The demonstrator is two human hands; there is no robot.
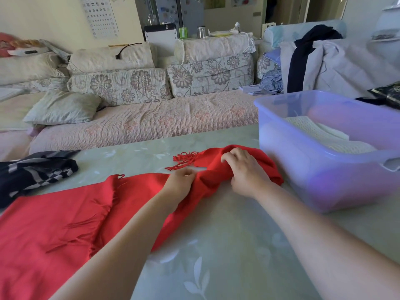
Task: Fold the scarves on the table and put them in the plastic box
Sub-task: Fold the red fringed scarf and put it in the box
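Observation:
A long red fringed scarf (54, 217) lies across the pale green table (227, 245), wide and flat at the left, bunched at its right end. My left hand (180, 184) pinches the cloth near the middle of the scarf. My right hand (244, 169) grips the bunched right end, close to the fringe. A translucent purple plastic box (303, 176) stands at the right, just beyond my right hand, with a folded cream scarf (320, 133) inside. A dark blue and grey striped scarf (36, 172) lies crumpled at the table's far left.
A sofa (151, 120) with floral cushions runs behind the table. Clothes (324, 61) are piled on a chair at the back right. A dark packet (389, 94) sits behind the box.

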